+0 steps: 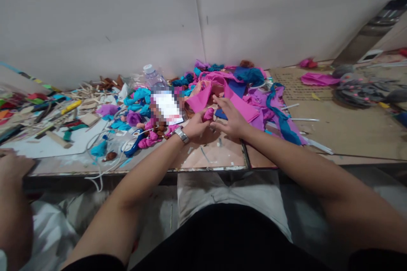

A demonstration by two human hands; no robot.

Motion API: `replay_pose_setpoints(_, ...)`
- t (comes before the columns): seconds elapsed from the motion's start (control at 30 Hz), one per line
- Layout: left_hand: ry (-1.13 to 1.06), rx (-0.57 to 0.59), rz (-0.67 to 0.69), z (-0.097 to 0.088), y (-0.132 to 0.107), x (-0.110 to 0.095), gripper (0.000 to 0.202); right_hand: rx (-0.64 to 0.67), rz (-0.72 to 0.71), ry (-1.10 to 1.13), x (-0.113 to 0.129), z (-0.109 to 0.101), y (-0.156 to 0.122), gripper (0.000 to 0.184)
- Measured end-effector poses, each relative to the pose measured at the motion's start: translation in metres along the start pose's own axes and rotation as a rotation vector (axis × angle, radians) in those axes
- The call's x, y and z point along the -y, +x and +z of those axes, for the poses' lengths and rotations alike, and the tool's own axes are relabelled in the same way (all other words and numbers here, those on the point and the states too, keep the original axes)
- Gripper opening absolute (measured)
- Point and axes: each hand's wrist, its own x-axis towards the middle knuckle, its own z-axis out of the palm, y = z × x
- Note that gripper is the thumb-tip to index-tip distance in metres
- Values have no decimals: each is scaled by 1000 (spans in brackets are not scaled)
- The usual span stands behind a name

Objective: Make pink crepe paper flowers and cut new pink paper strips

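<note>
My left hand [196, 124], with a watch [181, 134] at its wrist, is closed around a rolled pink crepe-paper flower [208, 114]. Close beside it is my right hand [232, 118], its fingers spread and slightly curved, the thumb near the base of the flower. I cannot tell whether that thumb touches it. Right behind the hands lie pink crepe-paper strips [243, 108] in a loose heap. A lit phone [168, 106] rests left of my left hand, its screen blurred.
Teal and purple paper flowers [138, 100] crowd the left, near a clear bottle [153, 77]. Wooden scraps [90, 103] lie farther left, by a co-worker's hand [14, 163]. On the right are a cardboard sheet [324, 129], white sticks [319, 147] and a tall dark bottle [365, 36].
</note>
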Motion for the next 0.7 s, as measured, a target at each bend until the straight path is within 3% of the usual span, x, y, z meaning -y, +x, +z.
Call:
replay_pose_setpoints(0.13, 39, -54, -76, 1, -2, -8, 26, 130, -81, -66, -3, 5, -2, 93)
replay_pose_setpoints(0.2, 75, -73, -89, 1, -3, -12, 22, 135, -64, -62, -4, 8, -3, 95)
replay_pose_setpoints(0.3, 79, -73, -72, 0, -3, -15, 23, 100, -38, -41, -2, 8, -5, 94)
replay_pose_setpoints(0.4, 46, -62, -65, -1, -3, -11, 22, 166, -87, -23, 2, 8, -5, 88)
replay_pose_setpoints(0.53, -1, -85, -10, -1, -2, -5, 19, 148, -78, 2, 8, 8, -5, 94)
replay_pose_setpoints(0.7, -7, -65, 36, -3, -1, 0, 24, 233, -186, -21, 10, 10, -5, 88)
